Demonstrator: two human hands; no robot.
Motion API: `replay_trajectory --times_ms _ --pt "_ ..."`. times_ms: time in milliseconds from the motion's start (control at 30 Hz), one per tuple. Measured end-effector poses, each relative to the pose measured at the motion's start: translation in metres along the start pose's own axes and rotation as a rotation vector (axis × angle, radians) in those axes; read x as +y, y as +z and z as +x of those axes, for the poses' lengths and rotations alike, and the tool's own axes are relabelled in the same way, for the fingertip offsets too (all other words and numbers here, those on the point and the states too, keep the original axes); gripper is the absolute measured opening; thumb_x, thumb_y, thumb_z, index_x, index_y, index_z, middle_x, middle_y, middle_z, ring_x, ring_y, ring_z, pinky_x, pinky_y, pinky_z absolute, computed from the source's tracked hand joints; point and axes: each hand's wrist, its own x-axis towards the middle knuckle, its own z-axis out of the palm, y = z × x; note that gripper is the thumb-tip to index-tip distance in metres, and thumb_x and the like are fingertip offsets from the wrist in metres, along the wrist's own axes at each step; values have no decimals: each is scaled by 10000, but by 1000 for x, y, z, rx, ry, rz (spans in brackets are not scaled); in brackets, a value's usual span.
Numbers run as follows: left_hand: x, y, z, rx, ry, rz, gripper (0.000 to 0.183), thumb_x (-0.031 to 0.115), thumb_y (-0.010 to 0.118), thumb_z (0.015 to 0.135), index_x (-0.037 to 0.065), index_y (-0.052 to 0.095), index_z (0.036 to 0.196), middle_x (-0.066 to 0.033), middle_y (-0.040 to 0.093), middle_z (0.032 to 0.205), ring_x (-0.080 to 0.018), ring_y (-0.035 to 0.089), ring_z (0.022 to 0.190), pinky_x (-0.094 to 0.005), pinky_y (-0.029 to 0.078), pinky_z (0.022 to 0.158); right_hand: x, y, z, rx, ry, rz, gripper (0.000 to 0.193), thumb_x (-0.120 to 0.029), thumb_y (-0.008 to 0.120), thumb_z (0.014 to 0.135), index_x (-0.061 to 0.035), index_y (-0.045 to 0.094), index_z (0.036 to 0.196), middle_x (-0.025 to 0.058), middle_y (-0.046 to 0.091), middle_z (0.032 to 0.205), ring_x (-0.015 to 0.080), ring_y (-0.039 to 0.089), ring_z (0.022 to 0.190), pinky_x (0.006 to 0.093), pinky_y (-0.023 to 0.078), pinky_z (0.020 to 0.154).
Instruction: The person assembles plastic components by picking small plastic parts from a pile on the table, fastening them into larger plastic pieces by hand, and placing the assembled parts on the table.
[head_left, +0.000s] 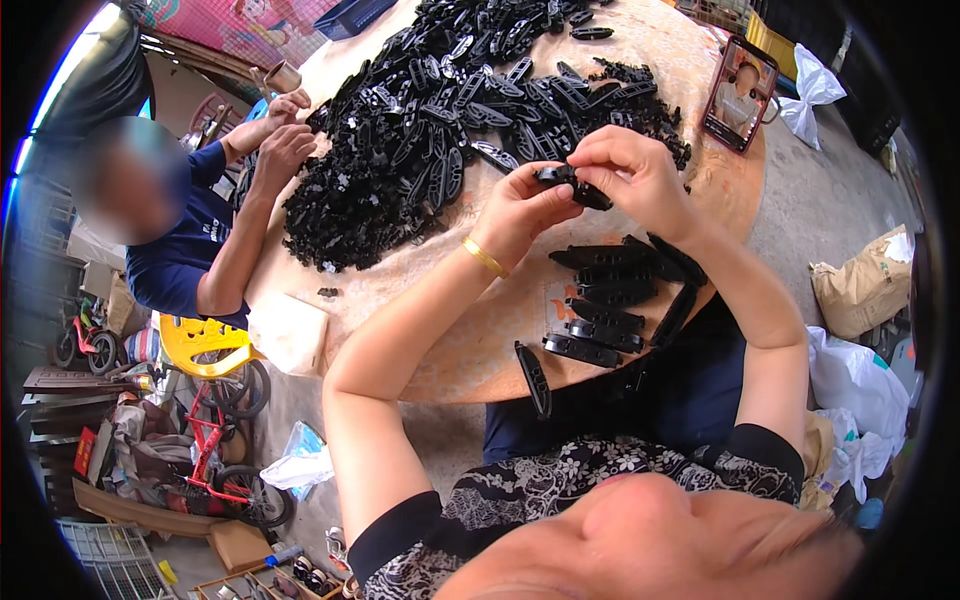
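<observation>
Above the table's near side, my left hand (522,208) is closed around an elongated black plastic part (594,197). My right hand (632,172) pinches the same part from the other side; whether a smaller piece sits between those fingertips I cannot make out. Below my hands, several similar black parts (612,293) lie in a loose row close to the table edge, with one more (533,380) set apart at the edge. Beyond my hands spreads a big heap of long black slotted parts (470,95). A mound of tiny black pieces (345,225) adjoins it on the left.
The round table (455,365) has a patterned cover. A phone (738,98) stands at its right, showing a person. At the left sits a co-worker, whose hands (285,145) are by the heap. Near them are a white packet (290,330), a yellow stool (205,345) and a red bicycle (207,440).
</observation>
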Motion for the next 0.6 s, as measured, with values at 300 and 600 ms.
replay_trajectory --times_ms 300,600 --pt "3 1 0 28 29 -26 275 29 635 851 42 568 1117 -61 622 1002 -164 625 902 -328 541 849 -3 -2 -6 1 -213 -399 100 -3 649 745 -16 658 844 101 638 800 265 617 734 320 503 654" --pt "10 7 -3 8 38 44 410 131 532 934 78 419 1325 -51 607 1064 -177 620 940 -370 513 890 -9 0 -6 76 -21 -185 100 22 633 759 2 639 856 120 620 812 260 612 741 326 511 670"
